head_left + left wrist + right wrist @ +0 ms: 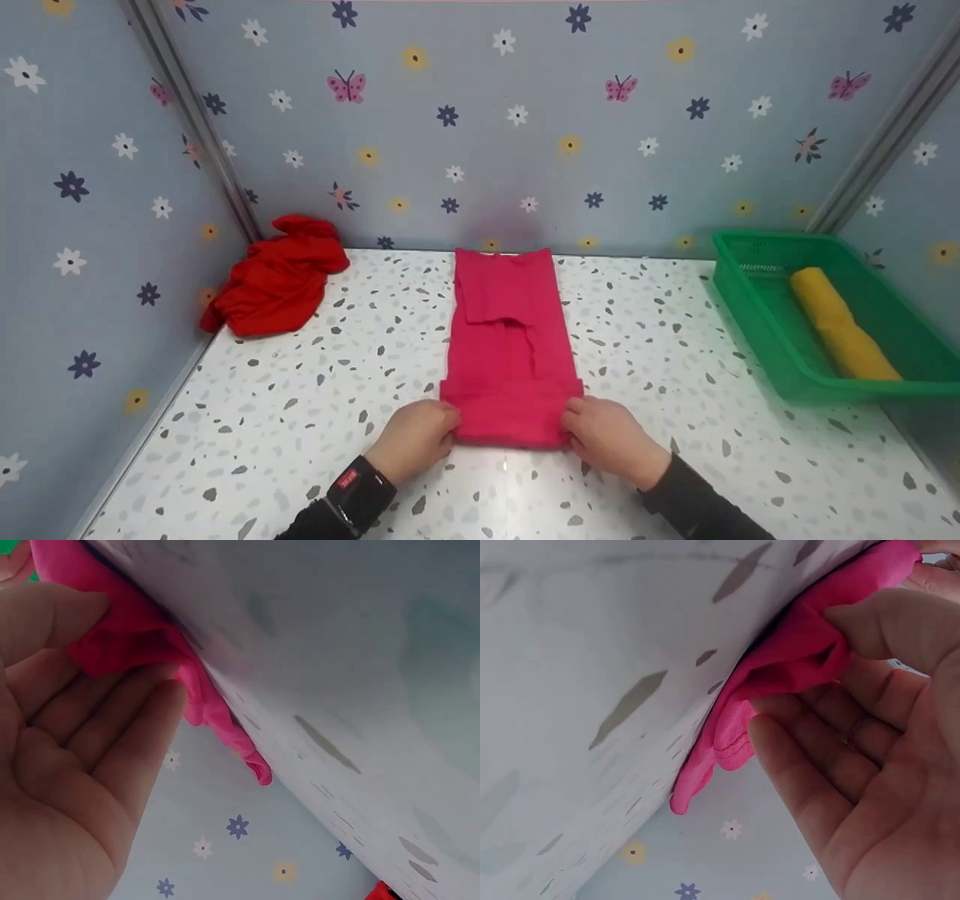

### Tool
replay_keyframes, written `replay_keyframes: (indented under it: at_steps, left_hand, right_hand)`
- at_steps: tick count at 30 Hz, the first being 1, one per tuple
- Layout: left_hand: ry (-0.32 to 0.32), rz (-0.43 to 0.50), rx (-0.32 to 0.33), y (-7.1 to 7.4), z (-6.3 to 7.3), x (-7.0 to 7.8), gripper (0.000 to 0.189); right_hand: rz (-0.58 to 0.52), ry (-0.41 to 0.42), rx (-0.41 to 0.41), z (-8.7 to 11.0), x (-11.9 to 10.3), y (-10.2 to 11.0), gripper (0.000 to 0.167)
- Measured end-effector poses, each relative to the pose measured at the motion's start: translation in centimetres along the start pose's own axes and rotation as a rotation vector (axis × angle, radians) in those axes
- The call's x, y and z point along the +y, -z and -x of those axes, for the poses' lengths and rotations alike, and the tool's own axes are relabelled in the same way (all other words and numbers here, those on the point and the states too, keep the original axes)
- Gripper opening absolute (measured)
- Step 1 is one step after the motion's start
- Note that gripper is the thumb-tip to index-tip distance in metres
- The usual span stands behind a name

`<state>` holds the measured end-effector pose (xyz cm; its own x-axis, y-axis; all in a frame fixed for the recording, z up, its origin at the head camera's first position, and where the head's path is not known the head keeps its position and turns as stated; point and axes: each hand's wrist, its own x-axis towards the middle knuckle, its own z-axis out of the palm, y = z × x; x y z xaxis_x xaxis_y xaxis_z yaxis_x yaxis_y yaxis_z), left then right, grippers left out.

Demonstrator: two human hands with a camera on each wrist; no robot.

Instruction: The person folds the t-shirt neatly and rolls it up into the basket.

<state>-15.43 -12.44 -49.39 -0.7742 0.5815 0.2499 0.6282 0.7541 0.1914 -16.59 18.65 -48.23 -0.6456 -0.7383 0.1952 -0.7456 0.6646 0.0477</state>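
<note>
A folded pink garment [502,349] lies lengthwise on the speckled table, its near end turned over into a flat band. At the left edge of that band, my left hand [418,437] pinches the cloth. My right hand [611,439] pinches the opposite edge. In the left wrist view, the left thumb and fingers [150,739] hold the pink layers [139,637] close over the tabletop. A stitched edge of the garment [735,746] shows beyond the right fingers [791,772] in the right wrist view.
A crumpled red cloth [281,285] lies at the back left against the wall. On the right stands a green basket [757,345] with a rolled yellow cloth [844,326] in it. Flower-patterned panels [517,180] enclose the table [360,375] at the back and sides.
</note>
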Motion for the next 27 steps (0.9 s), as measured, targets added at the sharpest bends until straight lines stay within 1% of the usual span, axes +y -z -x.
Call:
replay_keyframes:
  at_steps: [5,10,19,27]
  left_hand:
    - [0.011,0.001,-0.007,0.1,0.0,0.2,0.020]
    - [0.005,0.008,0.005,0.1,0.1,0.6,0.019]
    - [0.005,0.058,0.003,0.4,0.6,1.4,0.021]
    - [-0.003,0.122,-0.044,0.9,0.6,1.6,0.021]
  right_hand:
    - [0.008,0.002,0.010,0.2,0.0,0.0,0.013]
    - [0.008,0.004,0.030,0.7,-0.3,0.3,0.012]
    - [-0.053,-0.025,-0.018,1.7,-0.5,0.9,0.011]
    - [-0.110,0.009,0.004,2.4,-0.2,1.3,0.015]
